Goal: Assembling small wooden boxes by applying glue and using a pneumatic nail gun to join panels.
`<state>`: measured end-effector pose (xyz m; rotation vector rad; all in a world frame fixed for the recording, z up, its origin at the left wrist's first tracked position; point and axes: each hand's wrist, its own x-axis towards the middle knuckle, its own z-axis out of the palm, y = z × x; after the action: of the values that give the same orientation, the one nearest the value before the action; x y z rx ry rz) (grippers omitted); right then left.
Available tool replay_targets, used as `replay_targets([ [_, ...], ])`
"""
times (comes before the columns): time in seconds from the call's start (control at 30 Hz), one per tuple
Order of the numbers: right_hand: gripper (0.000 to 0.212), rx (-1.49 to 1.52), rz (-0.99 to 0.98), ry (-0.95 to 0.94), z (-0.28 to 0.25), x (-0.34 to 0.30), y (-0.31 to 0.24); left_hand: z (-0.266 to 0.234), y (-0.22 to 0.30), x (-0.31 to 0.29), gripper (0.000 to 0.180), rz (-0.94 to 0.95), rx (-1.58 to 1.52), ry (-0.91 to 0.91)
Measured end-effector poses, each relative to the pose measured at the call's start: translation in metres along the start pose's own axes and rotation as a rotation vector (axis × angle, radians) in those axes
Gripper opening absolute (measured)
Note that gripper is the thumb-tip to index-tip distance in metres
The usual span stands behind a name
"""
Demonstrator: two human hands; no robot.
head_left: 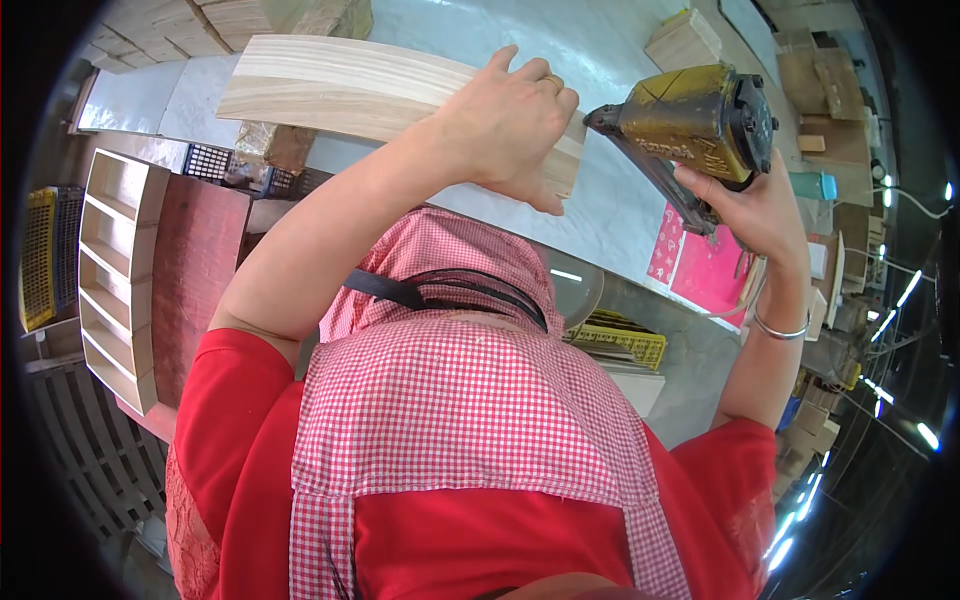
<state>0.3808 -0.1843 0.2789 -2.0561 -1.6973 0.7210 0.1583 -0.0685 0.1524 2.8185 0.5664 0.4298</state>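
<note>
Apron [470,410], left hand [518,120] wide across board [350,88], right hand [762,212] closed round nailer [680,115]; compartmented tray [150,255]

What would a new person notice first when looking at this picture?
Probably the yellow-and-black nail or staple gun in the right grip, its nose beside the right end of a pale wooden board. The left grip holds that board near the same end. Below centre, the red-and-white checked apron stands out.
</note>
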Motion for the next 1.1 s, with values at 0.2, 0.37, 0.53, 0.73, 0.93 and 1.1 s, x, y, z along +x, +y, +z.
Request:
replay_targets([
  [0.2, 0.053, -0.064, -0.027, -0.016, -0.004, 0.005, 0.003, 0.005, -0.002, -0.001, 0.081, 0.024, 0.019, 0.053],
  [0.37, 0.053, -0.067, 0.022, -0.063, -0.007, 0.013, 0.002, 0.003, -0.001, -0.002, 0.086, 0.011, 0.009, 0.02],
  [0.53, 0.051, -0.008, 0.085, 0.015, -0.002, 0.002, 0.008, 0.001, -0.002, -0.001, 0.095, 0.043, 0.01, -0.003],
  [0.73, 0.049, -0.008, 0.383, 0.29, -0.002, -0.042, 0.061, -0.005, -0.032, -0.01, 0.089, 0.049, 0.047, 0.177],
  [0.93, 0.052, -0.488, 0.015, 0.595, 0.012, -0.117, 0.203, -0.084, -0.06, -0.006, 0.051, -0.249, -0.118, -0.519],
  [1.1, 0.053, -0.643, 0.602, 0.493, 0.045, -0.125, 0.235, -0.112, -0.048, 0.013, 0.034, -0.301, -0.259, -0.326],
])
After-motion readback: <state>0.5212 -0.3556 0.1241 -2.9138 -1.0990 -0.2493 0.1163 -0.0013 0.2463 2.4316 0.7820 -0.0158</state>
